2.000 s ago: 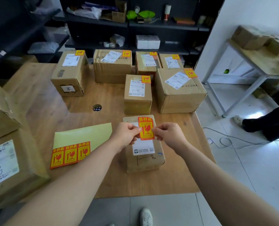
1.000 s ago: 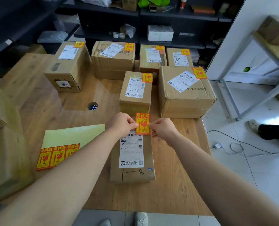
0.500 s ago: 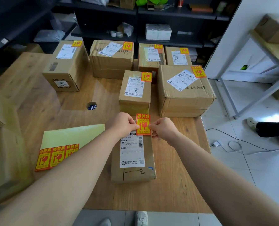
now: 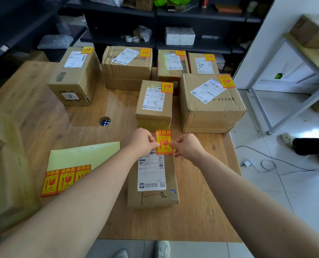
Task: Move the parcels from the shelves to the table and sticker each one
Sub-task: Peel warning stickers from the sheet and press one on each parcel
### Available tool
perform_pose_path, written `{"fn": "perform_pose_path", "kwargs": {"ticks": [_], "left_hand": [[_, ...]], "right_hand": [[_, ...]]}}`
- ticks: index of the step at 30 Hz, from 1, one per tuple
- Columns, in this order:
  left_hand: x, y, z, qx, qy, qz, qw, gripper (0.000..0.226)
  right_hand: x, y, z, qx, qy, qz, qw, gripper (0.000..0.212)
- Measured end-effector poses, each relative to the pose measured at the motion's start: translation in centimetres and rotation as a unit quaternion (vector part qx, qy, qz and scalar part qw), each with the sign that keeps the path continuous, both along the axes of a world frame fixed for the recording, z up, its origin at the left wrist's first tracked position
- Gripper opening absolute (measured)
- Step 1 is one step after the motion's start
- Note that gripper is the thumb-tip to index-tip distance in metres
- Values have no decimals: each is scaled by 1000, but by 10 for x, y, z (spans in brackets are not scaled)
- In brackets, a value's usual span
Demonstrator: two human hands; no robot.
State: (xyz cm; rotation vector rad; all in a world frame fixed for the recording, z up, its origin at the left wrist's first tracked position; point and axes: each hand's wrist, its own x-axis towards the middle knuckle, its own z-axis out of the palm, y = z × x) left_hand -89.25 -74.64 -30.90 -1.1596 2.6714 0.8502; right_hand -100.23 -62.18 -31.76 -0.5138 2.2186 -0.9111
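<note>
- Head view: I hold one orange-and-yellow fragile sticker point(image 4: 163, 142) by its two side edges, my left hand point(image 4: 141, 143) pinching the left edge and my right hand point(image 4: 187, 147) pinching the right, both grips narrow and closed on the paper.
- Compared with two seconds ago, the sticker has travelled from over the middle of the parcel point(image 4: 153, 180) to its far end; in the last half second it has barely moved, so I judge I am lining it up, not yet pressing it down.
- I cannot tell whether the sticker's lower edge already touches the cardboard; it overlaps the top of the white shipping label point(image 4: 151, 173) as seen from here.
- The sticker stands upright to my eye, long axis running away from me, its printed heading at the far end.
- The parcel lies flat on the table point(image 4: 201, 220) near the front edge, long axis also pointing away from me, so sticker and box line up.
- Six boxes farther back each carry a sticker at a far corner, so I judge this one is the next in the row.
- The sticker sheet point(image 4: 67, 175), with three left on it, lies left of the parcel, just beside my left forearm.
</note>
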Motion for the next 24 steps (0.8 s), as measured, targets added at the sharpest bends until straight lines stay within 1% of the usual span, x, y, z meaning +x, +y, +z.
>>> {"fn": "perform_pose_path", "kwargs": {"ticks": [4, 8, 11, 12, 14, 15, 19, 22, 24], "left_hand": [[0, 1, 0, 0, 4, 2, 1000, 24], [0, 1, -2, -10, 8, 10, 1000, 22], [2, 1, -6, -19, 27, 35, 999, 29], [3, 1, -7, -19, 32, 35, 999, 30], [4, 3, -8, -9, 46, 28, 998, 25], [5, 5, -8, -1, 56, 26, 998, 20], [6, 7, -10, -4, 83, 37, 996, 7], [7, 6, -12, -2, 97, 46, 994, 3], [6, 6, -15, -4, 107, 38, 994, 9]], "right_hand": [[0, -1, -1, 10, 17, 3, 1000, 22], [1, -1, -3, 15, 43, 1, 999, 25], [2, -2, -8, 13, 68, -4, 998, 18], [3, -2, -9, 9, 72, -10, 997, 19], [3, 1, -10, -5, 79, -26, 997, 27], [3, 3, -9, -16, 90, -21, 996, 26], [4, 9, -11, -54, 143, 38, 988, 3], [4, 8, -13, -66, 157, 66, 983, 12], [3, 7, -13, -68, 153, 73, 983, 19]]}}
